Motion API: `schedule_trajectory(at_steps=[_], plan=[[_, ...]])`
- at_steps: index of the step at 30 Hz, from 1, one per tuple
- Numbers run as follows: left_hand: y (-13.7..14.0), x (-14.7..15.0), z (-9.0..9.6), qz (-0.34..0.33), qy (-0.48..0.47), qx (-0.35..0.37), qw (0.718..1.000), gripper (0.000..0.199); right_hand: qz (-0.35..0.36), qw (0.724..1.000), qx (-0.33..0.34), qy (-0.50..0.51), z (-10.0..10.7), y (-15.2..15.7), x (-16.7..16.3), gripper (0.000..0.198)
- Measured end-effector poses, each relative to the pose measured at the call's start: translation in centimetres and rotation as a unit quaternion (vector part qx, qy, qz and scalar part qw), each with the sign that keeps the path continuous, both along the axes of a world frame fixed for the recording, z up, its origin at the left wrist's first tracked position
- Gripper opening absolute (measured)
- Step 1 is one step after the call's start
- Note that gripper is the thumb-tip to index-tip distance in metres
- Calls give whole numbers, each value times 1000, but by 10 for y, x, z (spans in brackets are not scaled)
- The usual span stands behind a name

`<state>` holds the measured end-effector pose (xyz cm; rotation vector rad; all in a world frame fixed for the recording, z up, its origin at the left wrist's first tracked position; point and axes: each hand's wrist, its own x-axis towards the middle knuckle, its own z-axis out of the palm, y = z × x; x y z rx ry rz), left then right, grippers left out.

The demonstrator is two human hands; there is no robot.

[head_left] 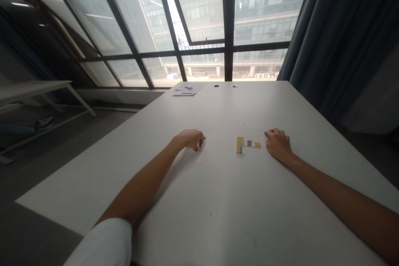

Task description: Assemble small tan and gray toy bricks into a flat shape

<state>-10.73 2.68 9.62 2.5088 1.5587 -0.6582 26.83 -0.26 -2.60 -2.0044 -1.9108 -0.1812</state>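
Note:
My left hand (190, 139) is closed around what looks like a small roll of clear tape (201, 144). Red shows inside its pale ring, and a small dark tip sticks out past the fingers. To the right lie small yellow-and-grey pieces (240, 141) joined in a bent row; a whitish part (245, 143) sits among them, and their kind is too small to tell. Just right of that row, my right hand (278, 143) rests on the table with its fingers curled in and the index finger reaching forward. I see nothing held in it.
The white table (187, 199) stretches to the windows. Papers (187, 89) with a small white item on top lie at its far left corner. A round black disc (216, 86) and a small dark-and-white item (235, 86) are at the far edge. A dark curtain (336, 41) hangs at right.

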Motion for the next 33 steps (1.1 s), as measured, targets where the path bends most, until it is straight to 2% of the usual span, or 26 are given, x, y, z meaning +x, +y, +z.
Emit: schedule_trajectory(at_steps=[7, 14, 17, 22, 25, 29, 33], plan=[[-2, 7, -10, -29, -68, 0, 997, 25, -4, 1000, -9, 4, 1, -1, -1, 34], [6, -1, -9, -83, -160, -14, 984, 40, -9, 1000, -11, 2, 2, -2, -2, 34], [5, -1, -8, -99, -159, -24, 982, 50, -10, 1000, -11, 3, 3, -2, -3, 34], [0, 7, -16, -98, -147, -40, 983, 40, -6, 1000, -6, 6, 4, -3, -4, 35], [-3, 14, -19, -107, -141, -14, 984, 40, -3, 1000, -2, 14, 5, -3, -4, 35], [-13, 31, -21, -107, -158, 45, 981, 43, 6, 997, 56, 53, 13, -6, -8, 36], [-35, 56, -28, -118, -194, 84, 970, 42, 91, 979, 153, 96, 28, -20, -24, 31]])
